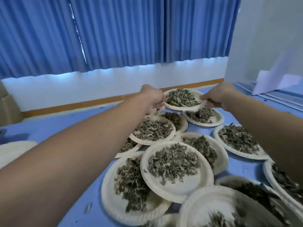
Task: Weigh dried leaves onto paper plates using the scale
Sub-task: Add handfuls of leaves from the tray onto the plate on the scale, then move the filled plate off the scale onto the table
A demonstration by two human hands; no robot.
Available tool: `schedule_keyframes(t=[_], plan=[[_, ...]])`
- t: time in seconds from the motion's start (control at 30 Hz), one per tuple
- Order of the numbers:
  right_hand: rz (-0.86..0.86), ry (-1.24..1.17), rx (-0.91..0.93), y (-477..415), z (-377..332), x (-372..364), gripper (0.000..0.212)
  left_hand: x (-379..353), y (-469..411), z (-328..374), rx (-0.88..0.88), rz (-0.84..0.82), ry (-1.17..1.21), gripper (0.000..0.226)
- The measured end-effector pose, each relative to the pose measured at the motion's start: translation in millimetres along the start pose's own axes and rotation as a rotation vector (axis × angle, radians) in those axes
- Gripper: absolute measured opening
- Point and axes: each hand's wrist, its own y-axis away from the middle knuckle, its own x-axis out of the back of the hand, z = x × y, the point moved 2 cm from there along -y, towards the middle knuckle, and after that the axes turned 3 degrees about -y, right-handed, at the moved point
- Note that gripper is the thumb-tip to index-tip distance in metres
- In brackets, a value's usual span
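A white paper plate (183, 108) heaped with dried green leaves (181, 97) is held at the far end of the table, just above the other plates. My left hand (153, 98) pinches its left rim. On the opposite rim, my right hand (216, 96) grips with curled fingers. Both arms stretch forward over the table. No scale is in view.
Several more paper plates of dried leaves (173, 163) overlap across the blue tablecloth (49, 128), reaching the near right corner. An empty-looking plate (13, 149) lies at the left edge. Blue curtains (114, 33) and a white wall stand behind; folded white paper (277, 81) lies at far right.
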Motion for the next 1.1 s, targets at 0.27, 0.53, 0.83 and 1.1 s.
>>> schedule_keyframes(t=[0.27, 0.53, 0.83, 1.1], plan=[[0.022, 0.099, -0.090, -80.9, 9.2, -60.7, 0.034, -6.9, -83.7, -21.7, 0.070, -0.045, -0.158, 0.025], [0.079, 0.404, 0.009, -101.1, 26.1, -90.8, 0.025, -14.1, -119.6, -24.9, 0.030, -0.001, -0.063, 0.026], [0.192, 0.532, 0.219, -76.1, 3.5, -85.7, 0.036, 28.2, -99.2, -22.8, -0.022, 0.050, -0.021, 0.041], [-0.016, 0.539, 0.500, 45.5, -81.9, -122.0, 0.025, 132.6, 26.8, -8.1, -0.077, 0.012, -0.191, 0.018]])
